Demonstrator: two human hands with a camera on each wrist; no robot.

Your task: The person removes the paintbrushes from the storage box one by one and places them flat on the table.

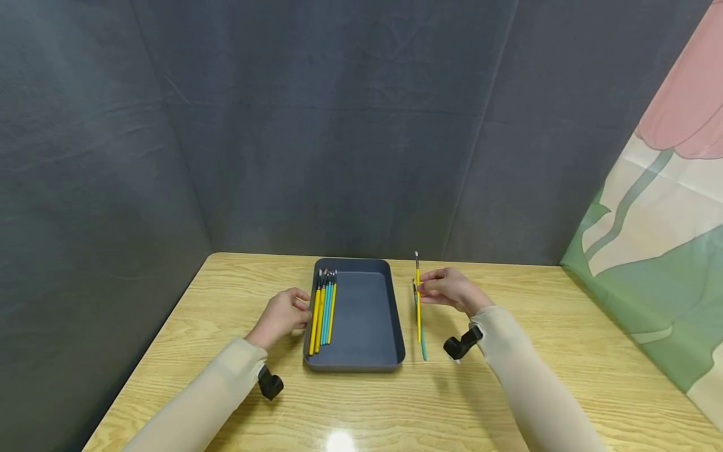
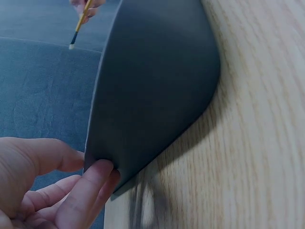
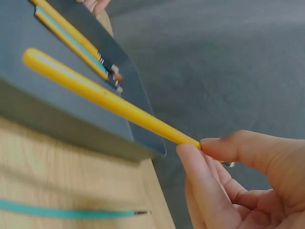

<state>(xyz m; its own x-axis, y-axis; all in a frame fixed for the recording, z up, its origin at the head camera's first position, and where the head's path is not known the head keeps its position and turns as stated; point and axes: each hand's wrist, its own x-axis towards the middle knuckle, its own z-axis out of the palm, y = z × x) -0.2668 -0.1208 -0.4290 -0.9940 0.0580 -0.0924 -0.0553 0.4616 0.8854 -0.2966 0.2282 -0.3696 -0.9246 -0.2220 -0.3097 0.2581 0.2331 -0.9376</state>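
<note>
In the head view a dark grey tray (image 1: 367,320) lies on the table, with several yellow and teal paintbrushes (image 1: 323,311) side by side along its left wall. At that wall my left hand (image 1: 285,316) pinches the rim, thumb at the edge and fingertips (image 2: 100,174) against the outer side. Right of the tray, my right hand (image 1: 452,290) holds a yellow paintbrush (image 3: 109,102) between thumb and fingers, bristles pointing away from me. Below it a teal paintbrush (image 3: 71,210) lies on the table, partly covered in the head view by the held brush.
The wooden table (image 1: 350,408) ends at a dark grey curtain (image 1: 339,125) behind the tray. A floral cloth (image 1: 666,220) hangs on the right. Each wrist wears a black camera mount (image 1: 463,342).
</note>
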